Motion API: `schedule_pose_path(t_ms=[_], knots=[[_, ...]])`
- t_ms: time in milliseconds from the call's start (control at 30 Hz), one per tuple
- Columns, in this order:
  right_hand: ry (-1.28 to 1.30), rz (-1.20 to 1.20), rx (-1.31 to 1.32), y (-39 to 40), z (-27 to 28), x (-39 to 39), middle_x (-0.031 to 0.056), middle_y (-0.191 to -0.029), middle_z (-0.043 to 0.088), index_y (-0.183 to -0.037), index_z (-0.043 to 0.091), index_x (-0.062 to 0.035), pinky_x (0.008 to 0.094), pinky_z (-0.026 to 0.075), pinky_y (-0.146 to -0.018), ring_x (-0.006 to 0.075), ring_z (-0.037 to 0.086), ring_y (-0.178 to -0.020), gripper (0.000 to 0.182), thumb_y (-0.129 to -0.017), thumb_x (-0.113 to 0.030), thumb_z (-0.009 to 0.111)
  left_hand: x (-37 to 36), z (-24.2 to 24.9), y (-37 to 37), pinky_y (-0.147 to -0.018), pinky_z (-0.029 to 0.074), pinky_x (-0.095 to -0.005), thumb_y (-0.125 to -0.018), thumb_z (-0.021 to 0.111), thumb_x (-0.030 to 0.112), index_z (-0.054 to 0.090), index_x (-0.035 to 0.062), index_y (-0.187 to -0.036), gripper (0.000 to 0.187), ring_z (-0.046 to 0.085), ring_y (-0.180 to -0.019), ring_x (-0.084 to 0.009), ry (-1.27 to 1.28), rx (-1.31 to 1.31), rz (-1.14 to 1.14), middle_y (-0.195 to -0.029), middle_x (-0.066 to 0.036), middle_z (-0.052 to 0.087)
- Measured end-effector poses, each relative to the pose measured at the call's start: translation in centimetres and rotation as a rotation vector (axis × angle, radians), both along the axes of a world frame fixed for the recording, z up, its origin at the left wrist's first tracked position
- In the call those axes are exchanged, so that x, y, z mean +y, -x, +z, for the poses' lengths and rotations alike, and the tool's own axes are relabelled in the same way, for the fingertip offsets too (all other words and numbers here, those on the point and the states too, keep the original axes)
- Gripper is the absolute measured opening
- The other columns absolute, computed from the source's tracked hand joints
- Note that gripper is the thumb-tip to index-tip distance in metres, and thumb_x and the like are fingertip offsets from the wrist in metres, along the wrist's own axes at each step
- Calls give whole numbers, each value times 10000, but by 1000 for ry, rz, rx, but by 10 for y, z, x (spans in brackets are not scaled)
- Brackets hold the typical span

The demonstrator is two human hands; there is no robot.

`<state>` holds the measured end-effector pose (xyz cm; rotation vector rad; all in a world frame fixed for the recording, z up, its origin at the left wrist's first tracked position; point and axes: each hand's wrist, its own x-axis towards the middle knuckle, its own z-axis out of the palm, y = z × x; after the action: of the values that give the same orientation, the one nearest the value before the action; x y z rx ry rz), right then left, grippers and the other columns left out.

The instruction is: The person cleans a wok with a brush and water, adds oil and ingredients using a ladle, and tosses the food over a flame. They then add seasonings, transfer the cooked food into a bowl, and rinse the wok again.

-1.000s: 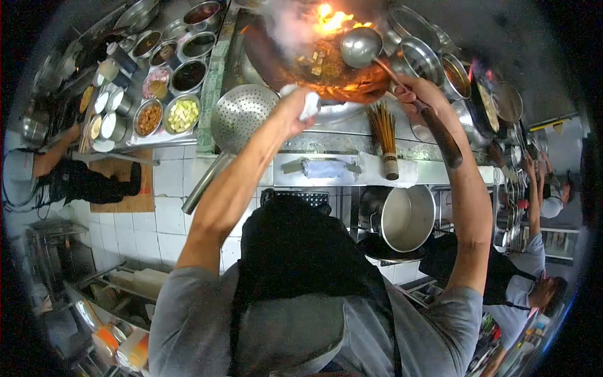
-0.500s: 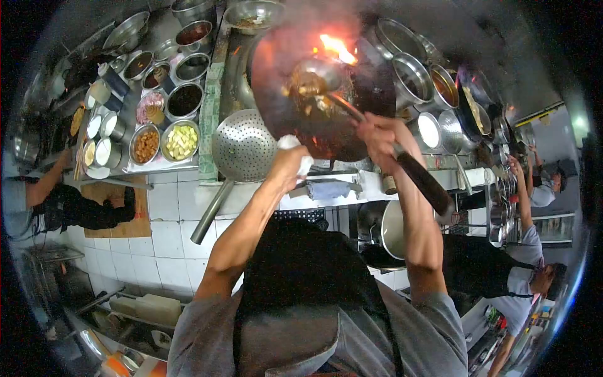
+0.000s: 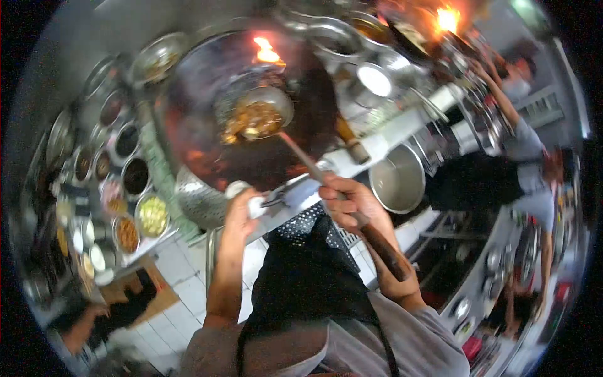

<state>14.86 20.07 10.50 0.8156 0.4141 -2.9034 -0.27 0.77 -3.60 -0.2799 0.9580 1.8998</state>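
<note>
A large dark wok (image 3: pixel 195 94) stands over the stove, with brown chunks of food (image 3: pixel 248 122) gathered near its middle. My left hand (image 3: pixel 237 213) is closed around a white cloth (image 3: pixel 256 206) at the wok's near rim; whatever the cloth wraps is hidden. In my right hand (image 3: pixel 348 201) is the long handle of a ladle (image 3: pixel 276 103), its dark grip slanting back along my forearm. The ladle's bowl rests among the food in the wok. Flame (image 3: pixel 267 51) flares at the wok's far side.
Left of the wok lies a perforated strainer (image 3: pixel 198 191), beside bowls of diced pale-green pieces (image 3: pixel 152 217) and brown cubes (image 3: pixel 126 235). A deep pot (image 3: pixel 397 179) stands below the counter edge (image 3: pixel 389 135) at right. Co-workers (image 3: pixel 527 169) stand at right; another flame (image 3: pixel 447 20) burns there.
The whole view has turned and shifted. The wok shows larger and further left, and my right hand and the ladle are lower in view. The food now sits gathered beside the ladle's bowl.
</note>
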Motion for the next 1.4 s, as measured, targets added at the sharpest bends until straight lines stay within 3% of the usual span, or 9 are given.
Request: schedule_pose_path(t_ms=[133, 167, 267, 400, 667, 800, 1167, 1267, 1400], knots=[[-263, 16, 6, -27, -13, -9, -51, -648, 433, -905, 449, -122, 188, 236, -255, 10, 326, -363, 75, -962, -169, 465, -13, -4, 2, -611, 495, -299, -781, 618, 90, 566, 101, -734, 70, 613, -751, -177, 12, 178, -65, -765, -57, 612], [-299, 8, 43, -34, -14, -9, -45, -672, 451, -887, 462, -120, 194, 236, -268, 13, 335, -373, 91, -953, -176, 489, -21, -28, 5, -592, 489, -286, -783, 606, 74, 550, 97, -737, 76, 613, -758, -172, 143, 507, -95, -745, -49, 589], [-161, -136, 145, -67, -18, -9, -7, -708, 447, -929, 466, -86, 217, 303, -264, 22, 337, -385, 64, -934, -138, 503, -11, -4, -16, -618, 472, -315, -773, 597, 102, 525, 91, -786, 75, 614, -798, -184, 167, 167, -56, -797, -54, 581], [-256, -236, 270, -133, -17, -17, 9, -716, 430, -992, 472, -59, 219, 336, -265, 26, 342, -383, 99, -927, -129, 500, -23, -1, -56, -770, 429, -402, -786, 580, 118, 509, 102, -884, 123, 600, -818, -200, 212, 235, -236, -803, -58, 582], [-341, -577, 197, -308, -3, -44, -14, -696, 408, -1240, 435, -58, 187, 338, -269, 9, 356, -378, 335, -925, -123, 527, 7, 30, -183, -662, 490, -356, -706, 560, 8, 510, 27, -873, 175, 583, -713, -243, 260, 222, -472, -826, -120, 583], [-333, -780, 131, -394, -4, -66, 1, -726, 415, -1056, 444, -41, 219, 340, -275, 24, 358, -392, 187, -906, -106, 534, 40, 10, -243, -634, 490, -357, -658, 544, -42, 477, 27, -815, 183, 544, -668, -261, 200, -30, -754, -868, -156, 566], [-424, -1458, -235, -593, -11, -149, -9, -554, 374, -889, 457, -3, 242, 284, -264, 53, 302, -331, 166, -912, -142, 544, 99, 3, -380, -676, 528, -389, -716, 547, 21, 505, -11, -789, 90, 594, -660, -290, 294, 100, -1295, -737, -204, 580], [-413, -1692, -213, -632, -4, -160, -5, -735, 434, -1194, 426, -38, 235, 294, -256, 41, 334, -371, 301, -913, -118, 501, 108, -4, -388, -688, 533, -391, -707, 554, 14, 508, -4, -753, 68, 605, -671, -292, 380, 80, -1346, -713, -201, 580], [-462, -1723, -390, -701, -11, -162, -41, -533, 374, -1022, 483, -65, 238, 251, -265, 72, 313, -334, 157, -928, -191, 488, 114, 9, -401, -706, 547, -398, -696, 548, -8, 508, -3, -708, 42, 626, -706, -306, 460, 115, -1371, -678, -189, 581]])
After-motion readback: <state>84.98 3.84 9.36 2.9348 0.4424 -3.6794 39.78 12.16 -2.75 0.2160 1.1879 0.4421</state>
